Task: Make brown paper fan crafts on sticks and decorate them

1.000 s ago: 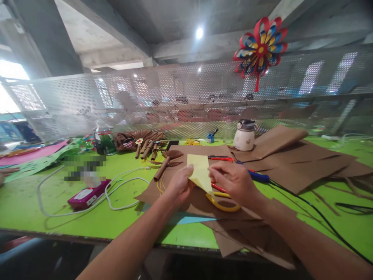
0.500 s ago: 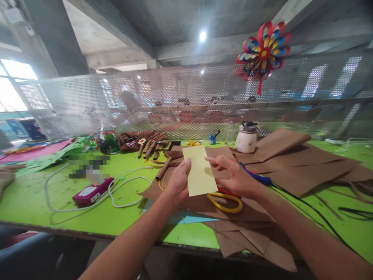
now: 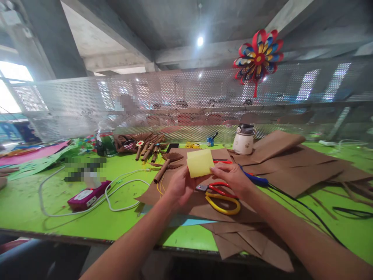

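Observation:
A yellow sheet of paper [image 3: 200, 163], folded over to about half its length, is held up between both hands. My left hand [image 3: 182, 186] grips its left and lower side, fingers partly hidden behind it. At the lower right corner, my right hand [image 3: 231, 177] pinches the paper between thumb and fingers. Just below the hands, scissors with one yellow and one red handle loop [image 3: 223, 204] lie on brown paper [image 3: 201, 206]. Left of the paper is a rolled brown paper tube [image 3: 162, 172] with a pleated fan piece. A blue-handled tool [image 3: 256, 179] with a black cord lies beyond my right hand.
A magenta power strip [image 3: 89, 195] with a white cable lies left on the green table [image 3: 122, 221]. Brown sheets [image 3: 309, 167] spread at right, near a cream bottle [image 3: 243, 140]. A green-filled jar [image 3: 105, 143] and a perforated screen [image 3: 175, 93] stand behind. Another person's hand [image 3: 7, 173] rests far left.
The yellow paper, upright and unfolded before, is now folded over to a shorter piece. My right hand has closed on its lower right corner. The view has shifted slightly.

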